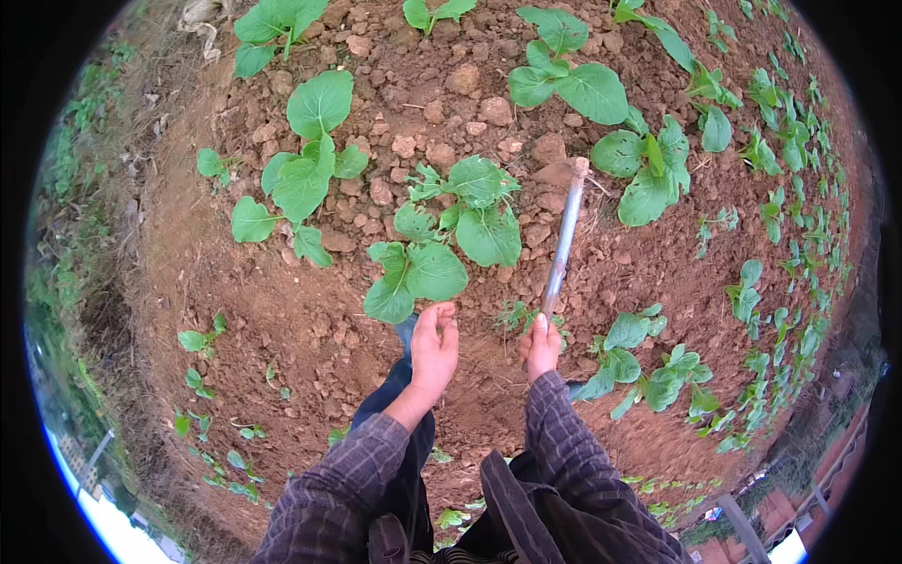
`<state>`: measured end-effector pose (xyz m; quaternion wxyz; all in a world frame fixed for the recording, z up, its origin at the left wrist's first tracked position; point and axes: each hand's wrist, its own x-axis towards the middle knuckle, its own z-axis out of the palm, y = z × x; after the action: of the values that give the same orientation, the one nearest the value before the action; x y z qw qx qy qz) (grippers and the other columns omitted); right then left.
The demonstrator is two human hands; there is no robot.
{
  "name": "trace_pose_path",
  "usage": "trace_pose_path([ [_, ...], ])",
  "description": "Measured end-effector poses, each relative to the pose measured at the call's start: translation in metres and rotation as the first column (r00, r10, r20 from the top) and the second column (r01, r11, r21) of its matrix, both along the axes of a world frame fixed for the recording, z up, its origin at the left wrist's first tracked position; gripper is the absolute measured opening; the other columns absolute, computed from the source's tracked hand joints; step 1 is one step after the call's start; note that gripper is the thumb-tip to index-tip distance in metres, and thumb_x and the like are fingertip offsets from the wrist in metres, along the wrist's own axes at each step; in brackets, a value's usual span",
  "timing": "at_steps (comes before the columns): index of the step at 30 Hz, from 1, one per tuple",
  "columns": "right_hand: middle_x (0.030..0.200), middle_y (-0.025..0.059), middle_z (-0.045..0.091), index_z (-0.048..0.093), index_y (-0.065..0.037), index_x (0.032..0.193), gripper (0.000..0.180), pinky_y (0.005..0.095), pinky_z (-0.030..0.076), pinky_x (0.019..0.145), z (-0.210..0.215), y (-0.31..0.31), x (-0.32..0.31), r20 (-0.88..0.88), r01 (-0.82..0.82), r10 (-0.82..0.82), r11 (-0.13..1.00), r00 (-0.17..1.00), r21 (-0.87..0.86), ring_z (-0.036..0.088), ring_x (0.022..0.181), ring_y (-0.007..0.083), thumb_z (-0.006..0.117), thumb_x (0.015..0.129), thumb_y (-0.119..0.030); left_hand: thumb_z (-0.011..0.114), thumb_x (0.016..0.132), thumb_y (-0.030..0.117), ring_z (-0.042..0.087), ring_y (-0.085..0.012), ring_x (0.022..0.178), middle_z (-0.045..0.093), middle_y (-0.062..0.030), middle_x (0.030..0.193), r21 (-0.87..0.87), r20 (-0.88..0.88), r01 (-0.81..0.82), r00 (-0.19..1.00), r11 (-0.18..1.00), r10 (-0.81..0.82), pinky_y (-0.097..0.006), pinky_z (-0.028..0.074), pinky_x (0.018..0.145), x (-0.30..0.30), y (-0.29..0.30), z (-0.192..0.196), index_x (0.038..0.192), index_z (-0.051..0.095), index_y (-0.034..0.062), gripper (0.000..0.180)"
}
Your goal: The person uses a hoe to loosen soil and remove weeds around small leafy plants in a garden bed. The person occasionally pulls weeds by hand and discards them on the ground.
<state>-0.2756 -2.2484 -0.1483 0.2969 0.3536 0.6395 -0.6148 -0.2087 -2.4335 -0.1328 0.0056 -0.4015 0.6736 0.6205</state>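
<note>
Head view, left to right: a broad-leaved plant [305, 183] stands in clodded soil [249, 293], left of the middle leaf cluster [489, 237]. Just below that cluster's lowest leaves is the left hand [434, 355], its grip loosely curled; whether it touches a leaf or pinches anything, I cannot tell. A feathery sprig [514, 317] grows below and right of the cluster. Farther right of it, the right hand [542, 344] has its grip closed round the lower part of a silver-handled tool [564, 235]. That tool slants up along the cluster's right side, its far end at the soil; a blade, if any, is hard to make out. Right of the cluster, beyond the tool, grows a holed-leaf plant [646, 195].

Handling this well, I judge, calls for a firm right grip, short controlled strokes in the bare strip beside the cluster, and left fingers outside the tool's path. The leaves look soft, so any lifting aside should be gentle.
</note>
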Motion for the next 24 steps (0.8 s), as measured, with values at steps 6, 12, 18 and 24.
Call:
trace_pose_path([
  [6,0.056,-0.002,0.038,0.043,-0.01,0.08,0.037,0.0242,0.029,0.038,0.06,-0.045,0.023,-0.149,0.255,-0.269,0.961,0.952,-0.105,0.033,0.042,0.0074,0.045,0.103,-0.039,0.06,0.086,0.002,0.055,-0.0155,0.098,0.06,-0.0092,0.112,-0.246,0.045,0.232,0.973,0.941,-0.228,-0.03,0.048,0.084,-0.06,-0.092,0.004,0.117,0.055,-0.0003,0.031],
  [12,0.053,-0.0009,0.037,0.039,-0.01,0.073,0.038,0.0255,0.029,0.037,0.051,-0.056,0.089,-0.101,0.344,-0.36,0.927,0.927,-0.151,0.032,0.04,0.0086,0.054,0.1,-0.033,0.073,0.078,0.006,0.055,-0.0282,0.11,0.058,-0.0136,0.117,-0.696,0.026,0.293,0.923,0.655,-0.384,-0.04,0.045,0.097,-0.141,-0.13,-0.008,0.128,0.053,0.0056,0.054],
  [18,0.054,-0.0042,0.04,0.042,-0.011,0.077,0.029,0.0236,0.031,0.037,-0.003,-0.039,0.119,0.041,0.335,-0.332,0.939,0.942,-0.082,0.036,0.041,0.0054,0.059,0.098,-0.022,0.081,0.07,0.01,0.042,-0.0298,0.13,0.049,-0.0066,0.14,-0.81,0.148,0.48,0.723,0.337,-0.674,-0.043,0.033,0.11,-0.196,-0.133,-0.003,0.141,0.045,0.0204,0.08],
  [24,0.059,-0.0064,0.042,0.046,-0.009,0.086,0.021,0.0214,0.029,0.039,-0.018,-0.027,0.132,-0.04,0.277,-0.283,0.954,0.958,-0.113,0.038,0.045,0.0025,0.063,0.095,-0.016,0.079,0.073,0.015,0.046,-0.0265,0.126,0.058,-0.0034,0.129,-0.793,0.267,0.599,0.507,0.113,-0.819,-0.042,0.033,0.109,-0.223,-0.12,-0.013,0.128,0.057,0.0224,0.06],
])
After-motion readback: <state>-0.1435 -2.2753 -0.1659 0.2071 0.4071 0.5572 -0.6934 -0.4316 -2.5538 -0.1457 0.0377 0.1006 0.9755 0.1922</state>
